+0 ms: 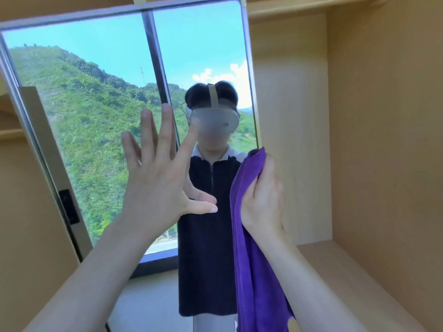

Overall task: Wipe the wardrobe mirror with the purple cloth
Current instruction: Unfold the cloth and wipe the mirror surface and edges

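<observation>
The wardrobe mirror (pixel 100 97) fills the left and middle of the head view and reflects a window, a green hillside and a person. My left hand (pixel 160 178) has its fingers spread straight, fingertips on the glass near the mirror's middle. My right hand (pixel 262 200) grips the purple cloth (pixel 254 271) at the mirror's right edge. The cloth is bunched in my fist at the top and hangs down long along that edge, past the bottom of the frame.
The mirror's thin metal frame (pixel 251 80) borders its right side. Right of it is an open light-wood wardrobe compartment with a back panel (pixel 294 116), a side wall (pixel 388 140) and a shelf (pixel 347 271) below.
</observation>
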Demonstrator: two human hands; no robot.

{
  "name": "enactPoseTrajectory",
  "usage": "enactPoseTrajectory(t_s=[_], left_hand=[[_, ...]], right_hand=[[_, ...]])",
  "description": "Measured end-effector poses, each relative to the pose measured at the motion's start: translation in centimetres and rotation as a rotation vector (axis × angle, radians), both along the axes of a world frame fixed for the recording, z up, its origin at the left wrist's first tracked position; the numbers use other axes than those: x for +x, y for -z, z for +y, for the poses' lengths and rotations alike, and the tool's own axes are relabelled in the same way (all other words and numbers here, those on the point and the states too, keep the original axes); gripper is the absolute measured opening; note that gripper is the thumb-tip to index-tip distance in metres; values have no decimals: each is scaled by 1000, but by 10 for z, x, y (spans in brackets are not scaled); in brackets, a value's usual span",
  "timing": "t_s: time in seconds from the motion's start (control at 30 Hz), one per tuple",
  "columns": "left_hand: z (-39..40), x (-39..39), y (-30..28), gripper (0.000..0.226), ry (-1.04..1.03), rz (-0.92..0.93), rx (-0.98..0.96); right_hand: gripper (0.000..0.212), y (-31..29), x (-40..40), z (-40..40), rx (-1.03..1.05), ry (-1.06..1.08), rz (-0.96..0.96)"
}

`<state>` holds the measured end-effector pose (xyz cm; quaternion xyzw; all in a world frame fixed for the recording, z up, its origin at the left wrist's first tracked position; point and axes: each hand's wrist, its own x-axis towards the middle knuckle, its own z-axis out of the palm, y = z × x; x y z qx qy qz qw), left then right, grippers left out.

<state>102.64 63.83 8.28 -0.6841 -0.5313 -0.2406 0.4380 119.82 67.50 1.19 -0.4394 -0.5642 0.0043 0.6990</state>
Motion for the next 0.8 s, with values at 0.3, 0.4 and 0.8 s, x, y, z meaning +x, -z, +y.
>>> enactPoseTrajectory(t_s=[0.3,0.4,0.8], left_hand=[[-3,9,40,164,-20,-37,-20],[-4,11,64,167,-15,-29,-42],[-9,11,134,158,4,-12,-113]], right_hand=[[32,87,7,-10,-167,-77,-38],[25,50,9,-5,-119,-63,-43],[63,71,-7,-13,-85,-8,-57]])
